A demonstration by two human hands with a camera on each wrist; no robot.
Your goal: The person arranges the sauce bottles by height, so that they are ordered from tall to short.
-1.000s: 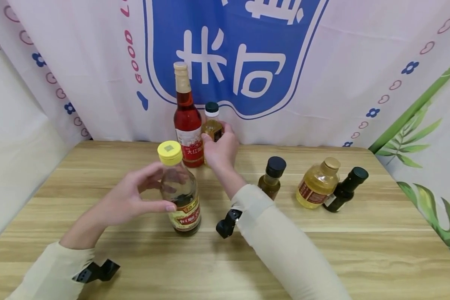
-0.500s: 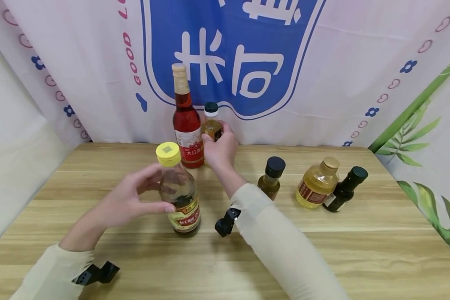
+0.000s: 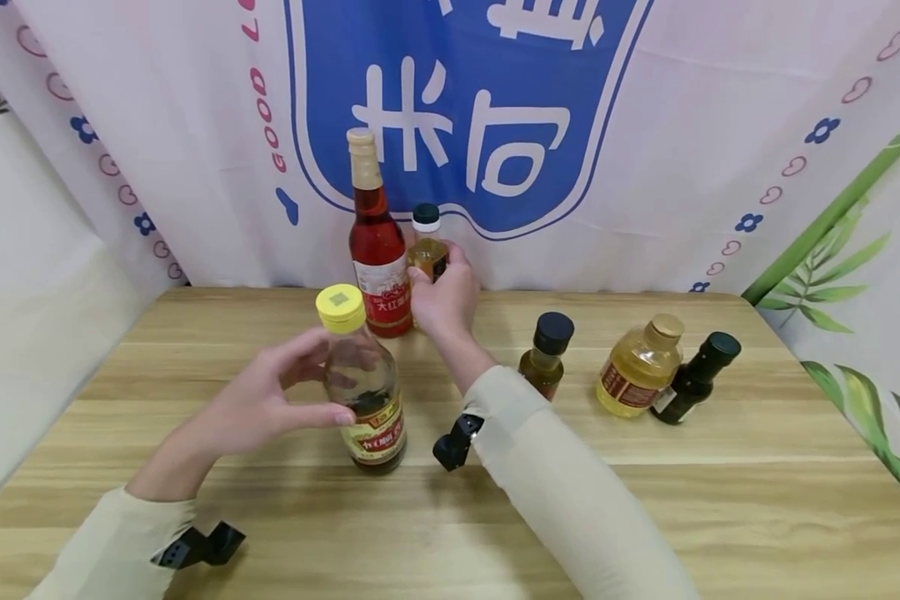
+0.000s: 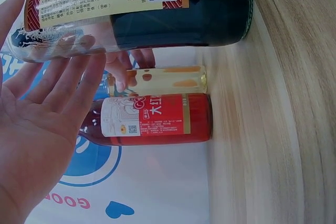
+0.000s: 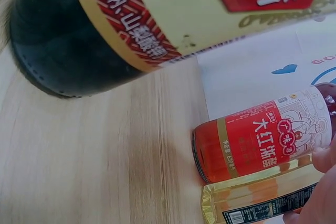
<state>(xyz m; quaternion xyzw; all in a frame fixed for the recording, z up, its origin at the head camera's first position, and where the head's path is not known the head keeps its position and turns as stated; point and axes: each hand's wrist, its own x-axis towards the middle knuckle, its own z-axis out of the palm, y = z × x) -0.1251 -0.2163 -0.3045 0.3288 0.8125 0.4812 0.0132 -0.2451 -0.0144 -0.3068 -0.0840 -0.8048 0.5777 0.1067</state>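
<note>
A vinegar bottle (image 3: 377, 435) with a yellow cap and dark liquid stands upright on the table, left of the middle. My left hand (image 3: 258, 396) holds it loosely from the left, thumb on the near side and fingers round the far side, partly seen through the clear glass. Farther back, my right hand (image 3: 447, 302) grips a small square oil bottle (image 3: 423, 252) with a dark green cap. That bottle stands right beside a tall red vinegar bottle (image 3: 384, 287). In the right wrist view, the oil bottle (image 5: 252, 198) shows a dark label, and only some right fingertips show.
Right of my right forearm stands a black-capped bottle (image 3: 542, 367), its lower part hidden by the sleeve. Farther right are a round yellow oil bottle (image 3: 636, 371) and a slim dark bottle (image 3: 690, 383). A printed curtain (image 3: 667, 167) hangs behind the wooden table (image 3: 757, 500).
</note>
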